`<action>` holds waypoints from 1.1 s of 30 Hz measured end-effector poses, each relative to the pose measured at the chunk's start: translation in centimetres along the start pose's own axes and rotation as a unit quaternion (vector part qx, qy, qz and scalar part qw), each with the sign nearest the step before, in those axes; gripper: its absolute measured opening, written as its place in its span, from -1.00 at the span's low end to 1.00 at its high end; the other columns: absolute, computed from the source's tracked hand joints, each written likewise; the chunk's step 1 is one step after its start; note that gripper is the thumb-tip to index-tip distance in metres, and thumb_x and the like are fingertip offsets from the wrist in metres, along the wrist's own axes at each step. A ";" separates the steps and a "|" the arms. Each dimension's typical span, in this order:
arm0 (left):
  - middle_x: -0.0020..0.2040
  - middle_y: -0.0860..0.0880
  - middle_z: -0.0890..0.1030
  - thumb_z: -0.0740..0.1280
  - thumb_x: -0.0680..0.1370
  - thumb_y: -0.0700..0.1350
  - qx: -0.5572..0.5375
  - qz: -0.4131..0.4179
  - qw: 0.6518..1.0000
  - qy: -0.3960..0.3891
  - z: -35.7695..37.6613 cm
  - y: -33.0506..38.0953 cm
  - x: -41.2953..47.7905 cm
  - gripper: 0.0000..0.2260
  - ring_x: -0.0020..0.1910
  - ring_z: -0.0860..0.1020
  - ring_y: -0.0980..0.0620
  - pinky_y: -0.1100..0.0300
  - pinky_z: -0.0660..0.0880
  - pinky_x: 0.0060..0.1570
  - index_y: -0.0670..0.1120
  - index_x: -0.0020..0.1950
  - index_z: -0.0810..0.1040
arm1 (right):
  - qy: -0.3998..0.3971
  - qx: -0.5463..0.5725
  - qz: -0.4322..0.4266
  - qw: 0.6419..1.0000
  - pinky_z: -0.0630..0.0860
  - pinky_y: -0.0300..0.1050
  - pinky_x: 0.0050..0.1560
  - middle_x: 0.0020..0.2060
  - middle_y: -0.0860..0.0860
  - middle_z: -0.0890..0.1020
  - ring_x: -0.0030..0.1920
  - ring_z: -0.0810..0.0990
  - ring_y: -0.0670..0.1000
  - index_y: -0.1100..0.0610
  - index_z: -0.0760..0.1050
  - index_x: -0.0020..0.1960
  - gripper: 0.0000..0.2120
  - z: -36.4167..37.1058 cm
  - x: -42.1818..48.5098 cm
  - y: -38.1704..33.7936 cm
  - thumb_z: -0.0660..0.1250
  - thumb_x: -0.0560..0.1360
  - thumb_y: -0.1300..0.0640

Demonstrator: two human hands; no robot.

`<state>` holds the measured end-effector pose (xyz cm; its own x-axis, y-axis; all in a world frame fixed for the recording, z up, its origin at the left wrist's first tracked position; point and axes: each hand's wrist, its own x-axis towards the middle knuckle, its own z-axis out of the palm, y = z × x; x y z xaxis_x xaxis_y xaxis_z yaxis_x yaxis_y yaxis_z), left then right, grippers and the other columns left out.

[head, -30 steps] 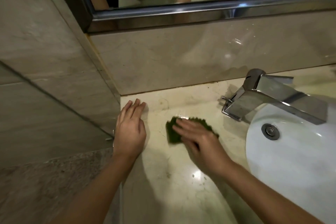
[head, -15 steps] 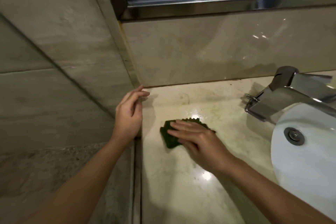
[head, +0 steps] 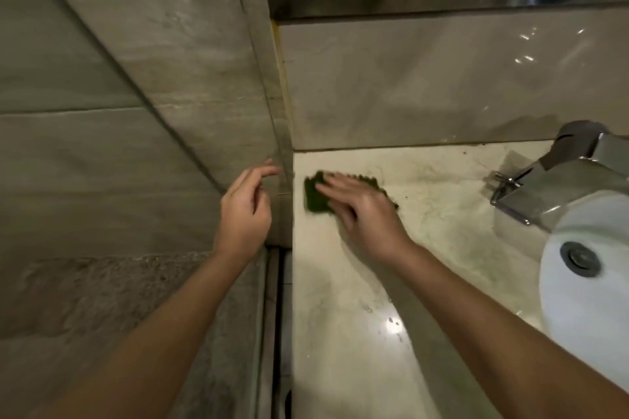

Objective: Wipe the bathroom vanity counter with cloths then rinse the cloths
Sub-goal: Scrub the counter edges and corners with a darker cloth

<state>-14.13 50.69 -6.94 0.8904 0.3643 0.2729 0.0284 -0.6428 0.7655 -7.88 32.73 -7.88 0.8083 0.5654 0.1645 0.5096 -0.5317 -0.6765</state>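
My right hand [head: 364,214] lies flat, fingers straight, pressing the green cloth [head: 315,197] down on the counter [head: 340,316]. The cloth sits under my fingers, its edge showing past my fingertips toward the side wall [head: 170,78]. My left hand [head: 243,214], just left of the cloth, is loosely curled by that wall and holds nothing. The faucet [head: 558,187] stands well off to the right of my right hand

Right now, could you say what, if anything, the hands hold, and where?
Nothing gripped: the right hand presses flat atop the dark green cloth; the left hand is empty.
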 end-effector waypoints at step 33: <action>0.28 0.05 0.48 0.20 0.54 -0.33 0.058 -0.020 0.998 -0.035 1.2 2.5 -3.8 -0.68 0.29 0.37 0.09 0.23 0.29 0.26 -0.09 0.25 0.50 | -0.007 0.011 0.031 0.999 0.12 -0.35 0.36 0.29 -0.06 0.48 0.32 0.34 -0.17 0.05 0.51 0.25 -0.66 -2.2 -2.2 0.7 0.30 0.51 0.28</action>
<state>-16.88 46.85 -6.76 0.9172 0.3452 0.1990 0.1125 -0.7036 0.7016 -8.64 29.73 -7.08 0.8341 0.5402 0.1114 0.4511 -0.5521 -0.7012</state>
